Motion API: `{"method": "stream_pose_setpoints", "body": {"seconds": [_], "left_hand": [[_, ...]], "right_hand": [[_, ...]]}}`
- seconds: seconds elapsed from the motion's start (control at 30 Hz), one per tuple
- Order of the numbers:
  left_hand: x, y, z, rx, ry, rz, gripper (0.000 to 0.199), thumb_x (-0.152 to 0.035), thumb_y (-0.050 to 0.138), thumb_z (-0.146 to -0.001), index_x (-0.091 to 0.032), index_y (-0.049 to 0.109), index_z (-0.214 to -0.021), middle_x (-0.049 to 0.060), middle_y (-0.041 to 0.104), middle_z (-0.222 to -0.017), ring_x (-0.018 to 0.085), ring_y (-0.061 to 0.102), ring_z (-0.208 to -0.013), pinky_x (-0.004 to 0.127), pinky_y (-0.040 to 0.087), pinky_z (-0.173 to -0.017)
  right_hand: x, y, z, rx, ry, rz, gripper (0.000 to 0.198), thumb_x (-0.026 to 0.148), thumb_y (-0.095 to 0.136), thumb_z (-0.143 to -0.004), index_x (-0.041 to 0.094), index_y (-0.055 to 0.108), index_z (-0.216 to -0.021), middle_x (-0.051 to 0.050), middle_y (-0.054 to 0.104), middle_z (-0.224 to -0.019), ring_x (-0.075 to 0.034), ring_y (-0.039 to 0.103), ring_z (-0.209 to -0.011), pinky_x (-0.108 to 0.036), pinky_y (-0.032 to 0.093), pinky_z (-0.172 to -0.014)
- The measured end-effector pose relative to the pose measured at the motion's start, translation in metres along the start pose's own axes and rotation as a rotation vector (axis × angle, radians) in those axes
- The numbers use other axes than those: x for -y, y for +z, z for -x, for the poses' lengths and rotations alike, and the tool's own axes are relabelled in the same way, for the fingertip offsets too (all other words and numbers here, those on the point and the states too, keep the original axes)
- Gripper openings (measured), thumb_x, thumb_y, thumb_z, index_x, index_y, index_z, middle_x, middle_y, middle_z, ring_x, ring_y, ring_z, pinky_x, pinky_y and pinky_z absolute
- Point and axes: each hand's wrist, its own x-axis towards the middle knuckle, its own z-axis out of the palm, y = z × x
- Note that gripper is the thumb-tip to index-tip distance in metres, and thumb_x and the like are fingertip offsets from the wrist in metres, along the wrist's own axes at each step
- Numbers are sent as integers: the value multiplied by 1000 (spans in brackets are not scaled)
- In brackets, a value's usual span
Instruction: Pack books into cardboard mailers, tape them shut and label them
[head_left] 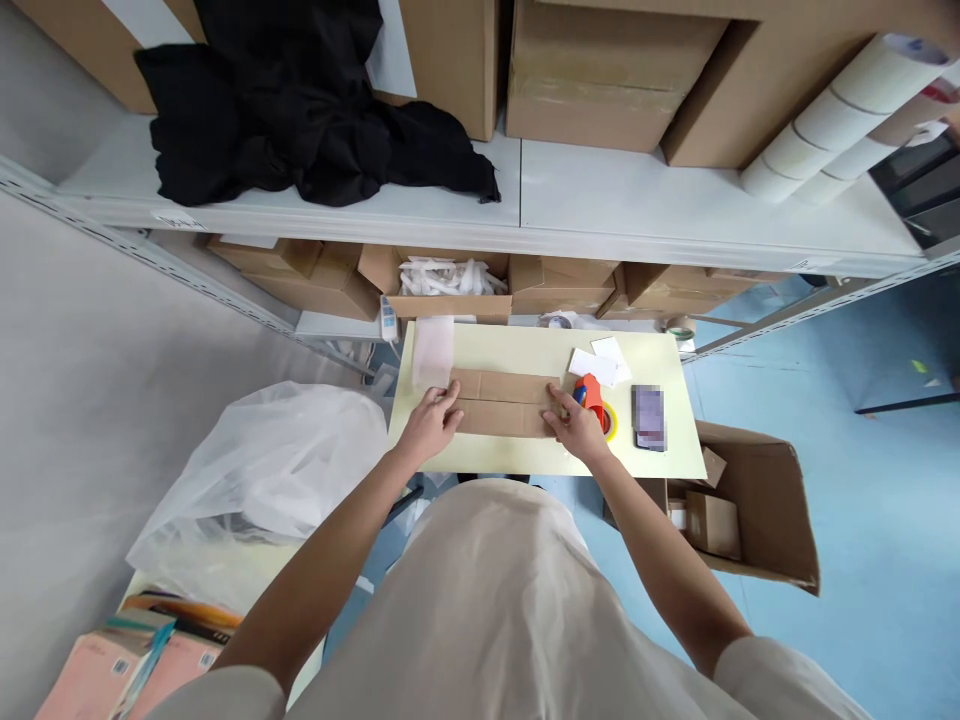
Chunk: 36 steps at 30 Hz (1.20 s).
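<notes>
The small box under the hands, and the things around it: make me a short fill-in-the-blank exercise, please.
1. The left hand and right hand both touch a small box made of ____.
2. The phone lies to the ____ of the tape dispenser.
3. The cloth on the shelf is ____ in colour.

Missing words: cardboard; right; black.
</notes>
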Motion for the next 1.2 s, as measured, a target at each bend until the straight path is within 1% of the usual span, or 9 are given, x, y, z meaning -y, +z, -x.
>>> {"method": "stream_pose_setpoints", "body": {"seconds": [0.17,0.27,0.37,0.47,0.57,0.73,0.9,1.07,1.2], "left_hand": [[-12,-1,1,-130,62,-152,47,-29,37,-92,-15,47,-135,18,37,-144,30,39,-131,46,34,-105],[-19,0,0,-70,182,-251,53,-38,39,-91,-15,42,-139,16,29,-151,33,22,-140,56,16,-112],[-19,4,0,-16,239,-289,73,-53,44,-87,-11,30,-145,19,29,-151,34,20,-141,59,9,-112],[-15,11,0,-14,221,-311,74,-52,44,-87,-12,27,-146,19,29,-150,34,21,-141,59,11,-112],[-11,17,-1,-20,216,-313,73,-51,45,-88,-12,26,-146,18,29,-151,33,20,-141,55,18,-112],[-8,22,-2,-57,291,-271,80,-53,48,-86,-4,25,-145,21,26,-151,31,14,-143,46,24,-114],[-8,24,2,-71,312,-267,80,-52,48,-86,-4,23,-145,21,26,-151,31,11,-143,47,23,-115],[-8,26,7,-84,304,-247,79,-50,49,-86,-5,23,-146,19,25,-152,30,11,-144,45,22,-116],[-9,25,9,-100,310,-269,75,-49,49,-86,-3,30,-143,19,28,-151,30,14,-143,43,20,-117]], "right_hand": [[1,3,-1,-63,-17,15,53,38,54,-87,28,44,-138,-4,71,-100,-21,69,-80,-30,52,-70],[2,5,-3,-77,-17,38,53,40,53,-87,29,44,-138,-4,70,-95,-22,67,-82,-31,51,-68],[-5,8,-3,-77,-75,-6,55,42,49,-88,28,41,-140,-6,68,-103,-21,65,-82,-32,50,-73],[-24,10,0,-124,-100,-112,58,46,41,-90,22,35,-143,-10,61,-121,-21,63,-91,-33,49,-81],[-53,10,-2,-276,119,-83,57,49,27,-93,13,47,-133,-16,63,-113,-25,61,-96,-35,47,-79],[-84,22,-22,-70,331,203,50,53,47,-83,10,64,-100,-21,65,-94,-33,60,-96,-40,44,-78],[-86,32,-36,-123,429,85,44,51,54,-77,13,64,-96,-18,64,-81,-32,62,-86,-42,43,-77],[-84,-10,-19,-202,353,17,42,50,39,-81,15,60,-92,-14,64,-81,-27,61,-80,-36,45,-69],[-52,-60,-10,-397,104,-270,37,50,33,-83,20,51,-73,-2,53,-61,-17,48,-57,-28,38,-52]]}}
